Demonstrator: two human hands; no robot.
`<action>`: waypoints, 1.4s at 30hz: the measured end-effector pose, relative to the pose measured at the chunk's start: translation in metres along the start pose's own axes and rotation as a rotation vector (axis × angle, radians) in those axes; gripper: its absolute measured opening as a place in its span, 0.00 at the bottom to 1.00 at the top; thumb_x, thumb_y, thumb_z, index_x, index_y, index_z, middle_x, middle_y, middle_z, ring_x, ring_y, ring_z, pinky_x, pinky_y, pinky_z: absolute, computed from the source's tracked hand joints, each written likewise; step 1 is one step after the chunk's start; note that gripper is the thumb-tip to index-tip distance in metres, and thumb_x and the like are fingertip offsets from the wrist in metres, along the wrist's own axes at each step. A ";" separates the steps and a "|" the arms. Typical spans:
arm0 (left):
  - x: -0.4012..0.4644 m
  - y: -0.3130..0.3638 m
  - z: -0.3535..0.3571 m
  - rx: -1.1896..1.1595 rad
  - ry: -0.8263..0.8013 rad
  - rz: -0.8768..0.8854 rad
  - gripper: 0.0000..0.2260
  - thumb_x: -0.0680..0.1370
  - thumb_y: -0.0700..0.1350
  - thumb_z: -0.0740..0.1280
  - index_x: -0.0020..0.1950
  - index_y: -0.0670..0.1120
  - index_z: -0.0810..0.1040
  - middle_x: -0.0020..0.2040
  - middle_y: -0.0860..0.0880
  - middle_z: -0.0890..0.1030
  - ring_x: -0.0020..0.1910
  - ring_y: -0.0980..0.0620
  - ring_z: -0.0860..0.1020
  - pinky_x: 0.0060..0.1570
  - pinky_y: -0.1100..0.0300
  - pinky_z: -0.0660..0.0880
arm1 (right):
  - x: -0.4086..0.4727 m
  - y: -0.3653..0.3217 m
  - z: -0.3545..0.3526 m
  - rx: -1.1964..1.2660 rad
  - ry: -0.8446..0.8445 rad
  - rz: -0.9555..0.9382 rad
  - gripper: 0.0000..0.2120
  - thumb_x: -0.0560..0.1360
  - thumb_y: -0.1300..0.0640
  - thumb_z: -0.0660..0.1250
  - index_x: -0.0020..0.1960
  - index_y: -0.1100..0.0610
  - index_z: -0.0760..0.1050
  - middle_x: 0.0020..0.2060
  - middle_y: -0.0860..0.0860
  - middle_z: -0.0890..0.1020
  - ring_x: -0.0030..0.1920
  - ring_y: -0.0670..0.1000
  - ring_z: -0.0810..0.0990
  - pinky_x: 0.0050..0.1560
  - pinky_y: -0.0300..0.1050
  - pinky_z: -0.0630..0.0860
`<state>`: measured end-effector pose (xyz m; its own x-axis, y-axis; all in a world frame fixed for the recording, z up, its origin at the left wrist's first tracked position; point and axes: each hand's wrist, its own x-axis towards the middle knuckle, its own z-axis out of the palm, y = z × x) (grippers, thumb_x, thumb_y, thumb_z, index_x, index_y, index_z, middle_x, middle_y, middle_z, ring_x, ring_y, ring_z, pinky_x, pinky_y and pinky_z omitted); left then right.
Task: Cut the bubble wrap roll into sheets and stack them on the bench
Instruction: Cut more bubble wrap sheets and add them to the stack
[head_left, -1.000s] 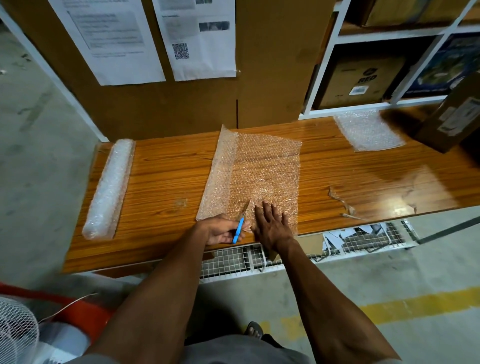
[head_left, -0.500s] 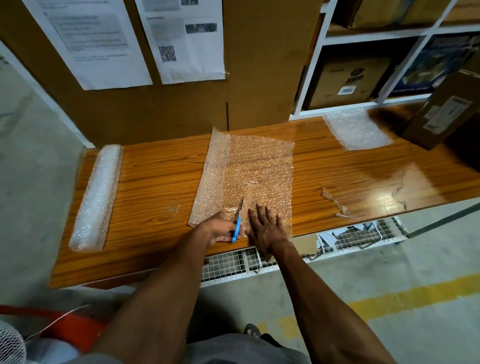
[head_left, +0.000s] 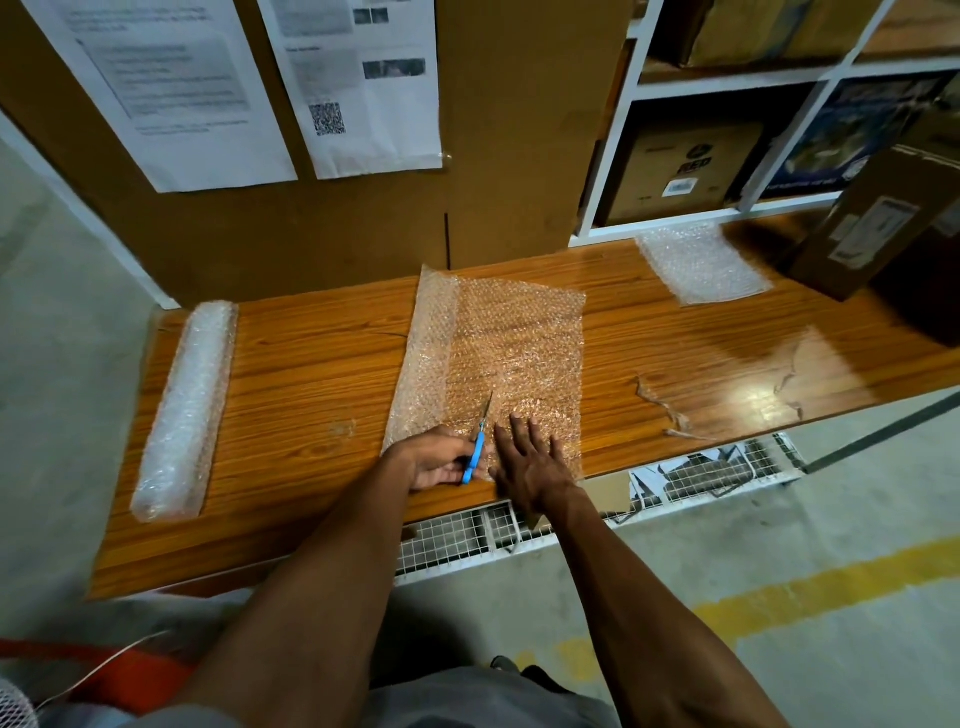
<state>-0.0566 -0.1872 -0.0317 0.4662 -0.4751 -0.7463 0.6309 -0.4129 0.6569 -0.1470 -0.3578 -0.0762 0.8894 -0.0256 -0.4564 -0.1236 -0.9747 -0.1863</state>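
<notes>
left hand (head_left: 434, 462) gripping scissors (head_left: 480, 441), blades now farther into wrap (head_left: 511, 353) at frame centre; right hand (head_left: 524, 457) flat; cut advancing.

Over the last second, the blue-handled scissors (head_left: 478, 441) in the left hand (head_left: 439, 460) have advanced farther into the clear bubble wrap sheet (head_left: 511, 343), lengthening the cut, and the flat right hand (head_left: 527, 460) has shifted slightly forward beside them.

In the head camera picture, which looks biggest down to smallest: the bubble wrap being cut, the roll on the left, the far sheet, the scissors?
1. Bubble wrap being cut
2. Roll
3. Far sheet, though distance may shrink it
4. Scissors
</notes>
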 end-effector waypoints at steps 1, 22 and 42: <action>0.000 0.002 0.000 -0.005 -0.002 0.002 0.09 0.83 0.38 0.67 0.61 0.37 0.81 0.48 0.42 0.84 0.46 0.49 0.84 0.46 0.59 0.82 | -0.001 0.000 -0.002 0.002 -0.002 0.000 0.33 0.86 0.41 0.47 0.84 0.49 0.35 0.82 0.53 0.32 0.82 0.59 0.32 0.81 0.66 0.39; 0.025 -0.001 -0.022 0.070 -0.029 -0.049 0.07 0.82 0.39 0.69 0.56 0.39 0.85 0.57 0.41 0.85 0.58 0.46 0.83 0.61 0.51 0.80 | -0.001 -0.001 -0.012 0.070 0.120 0.060 0.47 0.77 0.27 0.58 0.84 0.45 0.39 0.84 0.52 0.39 0.83 0.62 0.41 0.80 0.66 0.43; 0.021 0.009 -0.029 0.100 -0.131 -0.053 0.03 0.81 0.40 0.71 0.52 0.41 0.83 0.45 0.44 0.85 0.45 0.50 0.82 0.55 0.54 0.80 | 0.006 -0.001 -0.026 0.153 0.033 0.125 0.53 0.72 0.32 0.72 0.85 0.43 0.44 0.84 0.50 0.37 0.83 0.59 0.38 0.79 0.68 0.44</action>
<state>-0.0232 -0.1785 -0.0448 0.3447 -0.5453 -0.7641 0.5844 -0.5123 0.6293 -0.1305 -0.3628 -0.0563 0.8766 -0.1545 -0.4558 -0.2975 -0.9184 -0.2608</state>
